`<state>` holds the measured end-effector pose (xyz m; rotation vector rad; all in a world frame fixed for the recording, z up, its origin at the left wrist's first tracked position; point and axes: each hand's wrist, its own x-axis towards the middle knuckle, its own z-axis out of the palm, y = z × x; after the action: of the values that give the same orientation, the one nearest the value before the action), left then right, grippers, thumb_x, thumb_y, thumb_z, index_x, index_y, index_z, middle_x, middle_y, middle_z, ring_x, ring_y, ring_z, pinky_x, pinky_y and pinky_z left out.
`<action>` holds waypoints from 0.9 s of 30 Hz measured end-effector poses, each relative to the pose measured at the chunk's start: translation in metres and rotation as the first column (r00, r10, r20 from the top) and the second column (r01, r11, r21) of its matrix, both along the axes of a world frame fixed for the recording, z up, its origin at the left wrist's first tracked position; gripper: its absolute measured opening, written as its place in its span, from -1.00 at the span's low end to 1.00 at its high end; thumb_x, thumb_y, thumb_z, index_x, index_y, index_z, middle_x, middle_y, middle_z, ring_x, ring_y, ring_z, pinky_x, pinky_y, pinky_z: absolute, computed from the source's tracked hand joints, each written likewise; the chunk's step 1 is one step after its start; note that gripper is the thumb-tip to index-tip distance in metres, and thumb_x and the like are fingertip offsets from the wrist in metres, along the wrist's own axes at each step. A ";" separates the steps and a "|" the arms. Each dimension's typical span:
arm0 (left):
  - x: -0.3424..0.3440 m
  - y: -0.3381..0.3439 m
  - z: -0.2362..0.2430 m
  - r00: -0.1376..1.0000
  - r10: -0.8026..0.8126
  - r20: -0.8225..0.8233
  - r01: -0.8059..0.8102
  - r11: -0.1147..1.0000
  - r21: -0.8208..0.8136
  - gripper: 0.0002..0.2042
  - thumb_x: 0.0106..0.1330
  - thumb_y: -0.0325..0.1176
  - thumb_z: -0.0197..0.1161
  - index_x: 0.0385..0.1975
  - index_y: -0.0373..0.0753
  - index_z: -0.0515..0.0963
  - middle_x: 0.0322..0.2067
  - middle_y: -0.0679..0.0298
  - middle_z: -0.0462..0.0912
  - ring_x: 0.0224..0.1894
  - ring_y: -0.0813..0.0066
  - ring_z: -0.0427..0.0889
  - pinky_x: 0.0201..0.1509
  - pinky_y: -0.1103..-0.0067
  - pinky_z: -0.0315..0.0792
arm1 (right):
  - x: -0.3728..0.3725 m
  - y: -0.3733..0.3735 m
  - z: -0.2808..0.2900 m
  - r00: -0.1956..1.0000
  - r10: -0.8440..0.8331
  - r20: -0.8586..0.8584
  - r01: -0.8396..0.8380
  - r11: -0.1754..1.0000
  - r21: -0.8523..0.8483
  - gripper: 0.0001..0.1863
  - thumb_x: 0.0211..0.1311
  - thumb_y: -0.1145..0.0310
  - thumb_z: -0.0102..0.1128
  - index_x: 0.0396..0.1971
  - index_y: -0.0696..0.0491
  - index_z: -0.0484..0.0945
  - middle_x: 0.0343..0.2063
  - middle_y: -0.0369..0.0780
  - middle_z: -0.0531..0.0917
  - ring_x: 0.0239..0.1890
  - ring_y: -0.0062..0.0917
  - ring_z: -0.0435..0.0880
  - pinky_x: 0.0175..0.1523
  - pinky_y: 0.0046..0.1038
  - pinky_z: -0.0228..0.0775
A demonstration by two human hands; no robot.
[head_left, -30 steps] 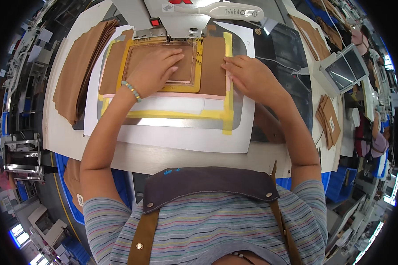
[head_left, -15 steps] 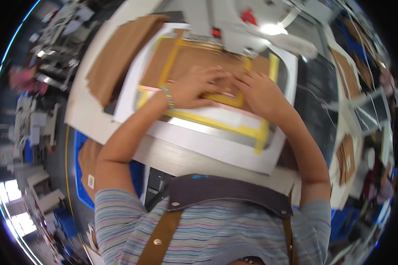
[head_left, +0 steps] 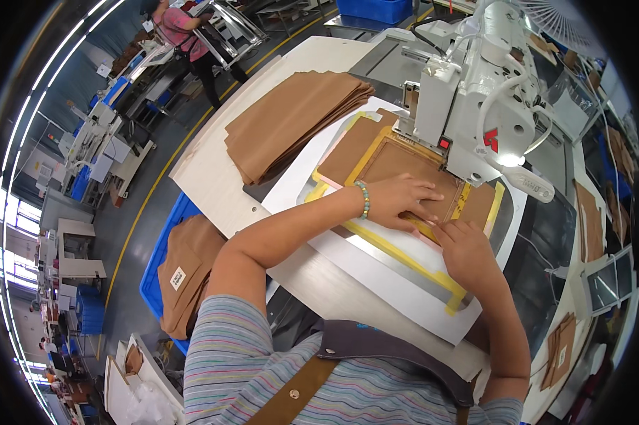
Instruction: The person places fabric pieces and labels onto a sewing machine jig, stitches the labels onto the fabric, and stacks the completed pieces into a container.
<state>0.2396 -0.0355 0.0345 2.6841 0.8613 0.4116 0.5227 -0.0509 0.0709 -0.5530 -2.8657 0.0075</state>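
A brown fabric panel (head_left: 413,164) lies beneath a rectangular clamp frame edged with yellow tape (head_left: 368,157), on a white sheet-like template (head_left: 404,301). My left hand (head_left: 403,201), with a beaded bracelet at its wrist, rests open on the panel and the frame's near edge, fingers spread. Close beside it, my right hand (head_left: 467,249) lies at the frame's near right corner. Its fingers are stretched toward the left hand and hold nothing that I can see; their tips are partly hidden. The white sewing machine head (head_left: 468,106) stands just beyond the panel.
Stacked brown panels (head_left: 295,120) lie on the pale table left of the template. Below the table's left edge, a blue bin (head_left: 151,273) holds more brown pieces. Further brown pieces (head_left: 560,350) lie at the right. Another person (head_left: 181,39) stands far left, beside a metal frame.
The view has turned and sharpened, bringing the machine head and the far-left person more fully into sight. Both my hands remain at the frame, with the left fingers now more spread.
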 end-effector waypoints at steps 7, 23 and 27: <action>0.010 0.005 0.000 0.995 -0.002 -0.101 -0.001 1.000 -0.024 -0.52 0.42 -0.03 0.39 0.32 0.09 0.64 0.56 0.22 0.34 0.59 0.04 0.24 0.58 0.02 0.15 | 0.004 -0.001 -0.010 0.999 -0.037 0.004 0.037 0.999 0.034 -0.54 0.23 0.47 0.15 0.14 0.19 0.64 -0.07 -0.17 0.72 -0.01 -0.34 0.67 0.08 -0.28 0.42; 0.025 0.049 -0.001 0.992 0.055 -0.112 -0.043 0.994 0.103 -0.50 0.46 -0.10 0.37 0.36 -0.07 0.59 0.44 0.23 0.51 0.47 0.12 0.44 0.51 0.23 0.33 | 0.015 0.024 -0.043 0.975 -0.156 -0.157 0.174 0.979 0.106 -0.64 0.25 0.47 0.23 0.06 0.12 0.66 -0.01 -0.20 0.71 0.13 -0.38 0.65 0.19 -0.34 0.43; 0.025 0.056 -0.006 0.995 0.075 -0.060 -0.070 0.994 0.081 -0.53 0.48 -0.03 0.31 0.33 -0.03 0.62 0.39 0.20 0.57 0.36 0.14 0.55 0.49 0.20 0.35 | 0.024 0.024 -0.036 0.974 -0.165 -0.158 0.183 0.978 0.105 -0.64 0.28 0.47 0.23 0.08 0.10 0.66 0.10 -0.20 0.71 0.19 -0.37 0.63 0.28 -0.31 0.41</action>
<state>0.2641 0.0203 0.0286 2.7572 0.9828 0.3870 0.5470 -0.0270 0.0353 -0.7447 -2.6440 -0.1433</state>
